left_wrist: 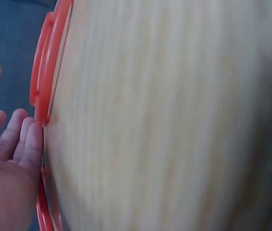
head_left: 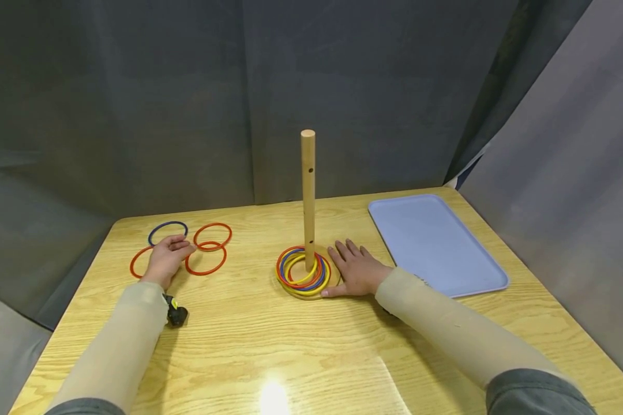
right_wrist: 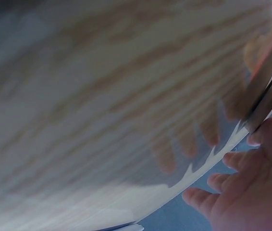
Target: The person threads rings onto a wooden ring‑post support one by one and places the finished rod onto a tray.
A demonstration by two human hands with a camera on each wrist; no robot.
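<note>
My left hand [head_left: 170, 258] hovers among loose rings at the table's left, its fingers loosely extended. In the left wrist view, that hand [left_wrist: 11, 178] has its thumb apart from the fingers and holds nothing. Around it lie a blue ring [head_left: 168, 222], two overlapping red rings [head_left: 213, 224] and another red ring [head_left: 133, 266], partly hidden by the hand. A wooden post [head_left: 308, 196] stands upright mid-table, with several red, blue and yellow rings [head_left: 281, 270] piled around its foot. Fingers spread, my right hand [head_left: 357, 272] rests at the right edge of the post's round base [head_left: 334, 278].
A pale blue tray [head_left: 436, 242] lies on the right of the wooden table [head_left: 239, 346], beyond my right forearm. Dark cloth [head_left: 187, 115] hangs behind the table's back edge. Grey cloth [head_left: 576, 173] hangs at the right side.
</note>
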